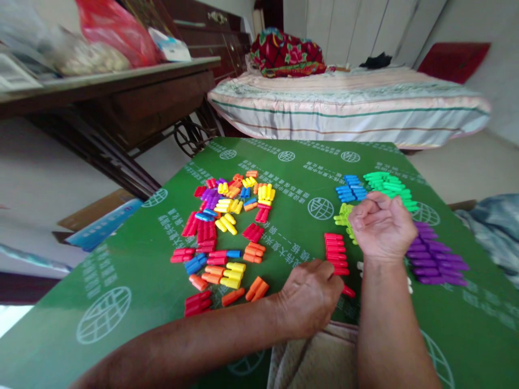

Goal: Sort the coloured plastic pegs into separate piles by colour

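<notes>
- The left hand is narrow, fingertips bunched at the end of the red row nearest the worktop's near edge; I cannot tell whether it grips anything.
- A lone red piece lies just past those fingertips, askew to the row; it would probably sit best turned parallel, then nudged flush with a light fingertip.
- The right hand is turned palm up with its fingers curled inward; whether something sits inside them, I cannot tell.
- That hand partly covers the lime pieces, so lifting it straight up seems safer than sweeping it toward the worktop's right edge, where the purple pieces lie packed.
- White pieces show beside the right wrist, partly hidden; a lowered forearm could drag them.
- The blue pieces and green pieces lie farther toward the far edge of the worktop.
- Mixed colours spread toward the left edge; the left forearm passes close to the nearest ones, so raise it before reaching across.
</notes>
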`<state>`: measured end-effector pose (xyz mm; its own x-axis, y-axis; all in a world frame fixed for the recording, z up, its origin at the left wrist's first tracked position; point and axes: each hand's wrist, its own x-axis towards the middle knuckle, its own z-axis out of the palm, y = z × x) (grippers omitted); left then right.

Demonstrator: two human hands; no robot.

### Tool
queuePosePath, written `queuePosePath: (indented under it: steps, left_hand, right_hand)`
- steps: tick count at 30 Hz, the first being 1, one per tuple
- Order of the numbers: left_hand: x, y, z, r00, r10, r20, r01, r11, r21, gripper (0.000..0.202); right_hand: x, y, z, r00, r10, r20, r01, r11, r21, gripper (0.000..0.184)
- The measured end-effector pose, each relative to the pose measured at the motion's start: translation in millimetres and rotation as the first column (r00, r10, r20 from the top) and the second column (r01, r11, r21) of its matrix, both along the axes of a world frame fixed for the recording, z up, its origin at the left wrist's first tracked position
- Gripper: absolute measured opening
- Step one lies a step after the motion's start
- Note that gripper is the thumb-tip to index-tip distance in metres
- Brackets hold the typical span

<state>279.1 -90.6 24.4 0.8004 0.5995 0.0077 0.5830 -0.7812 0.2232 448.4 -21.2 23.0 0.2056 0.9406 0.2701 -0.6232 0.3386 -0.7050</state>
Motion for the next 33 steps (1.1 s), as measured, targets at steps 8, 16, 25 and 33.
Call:
queuePosePath:
  steps: [8,16,25,33]
  left_hand:
    - [16,6,-3.1,0.998,-0.067,0.007,0.066,0.993,0.103,0.008]
    - [16,9,-8.0,1.000,-0.018,0.015,0.016,0.992,0.125,0.011]
    - [-9,13,8.4,0.997,0.058,0.058,-0.064,0.992,0.109,0.023]
    - [-117,31,54.7,0.940,0.340,-0.041,-0.341,0.940,-0.014,0.022]
  right_hand:
    - [-3,0,-0.4,1.000,0.001,0.004,-0.001,1.000,-0.012,0.029]
    - [-4,-1,-0.6,1.000,0.017,0.005,-0.017,1.000,-0.024,0.028]
    - [-5,-3,-0.3,0.999,0.013,0.034,-0.010,0.998,-0.062,0.028]
    - [-4,-3,-2.4,0.999,0.016,0.030,-0.014,0.998,-0.069,0.030]
